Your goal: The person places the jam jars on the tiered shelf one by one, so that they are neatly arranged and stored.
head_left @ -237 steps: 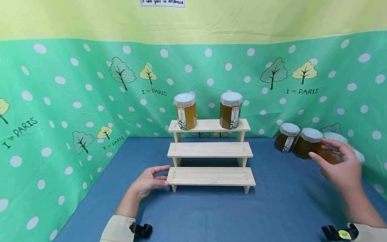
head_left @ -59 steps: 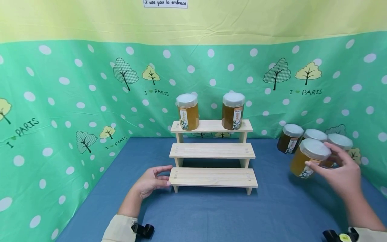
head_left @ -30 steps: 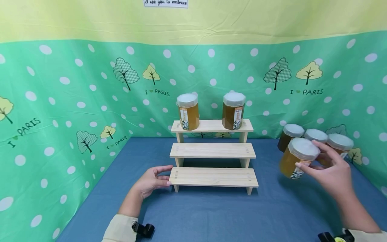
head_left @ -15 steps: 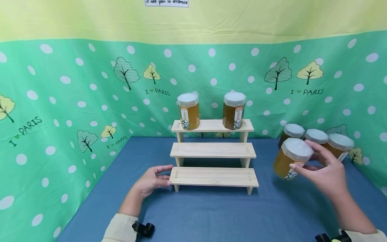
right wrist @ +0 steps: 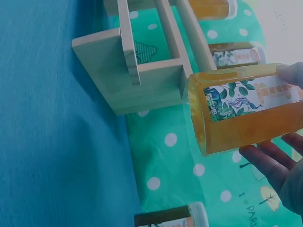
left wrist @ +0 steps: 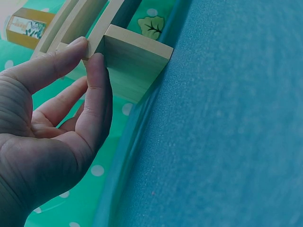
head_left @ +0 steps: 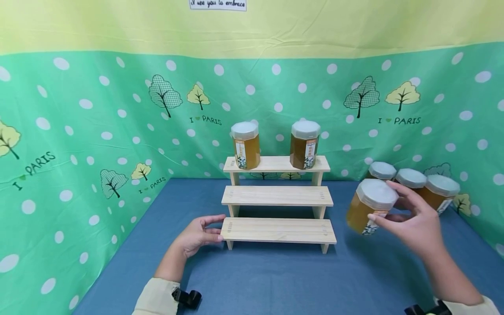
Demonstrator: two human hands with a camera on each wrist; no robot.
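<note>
My right hand (head_left: 419, 225) grips a jar of golden honey (head_left: 360, 214) with a white lid, thumb on one side and fingers on the other. The jar is held above the blue cloth, right of a three-step wooden display stand (head_left: 275, 229). The right wrist view shows its leafy label (right wrist: 236, 100) and the fingers (right wrist: 267, 165) around it. With thumb and fingertips, my left hand (head_left: 194, 236) pinches the left end of the stand's lowest step, as the left wrist view (left wrist: 57, 127) confirms. On the top step stand a lighter honey jar (head_left: 247, 151) and a darker one (head_left: 304, 151).
Behind my right hand, three more lidded jars stand at the right: one at the left (head_left: 382, 170), one in the middle (head_left: 411, 177) and one at the right (head_left: 437, 197). A green dotted curtain (head_left: 130, 109) closes off the back.
My right hand has drawn the golden honey jar out from the group on the right and carried it leftward toward the stand. My left hand keeps its place on the lowest step.
</note>
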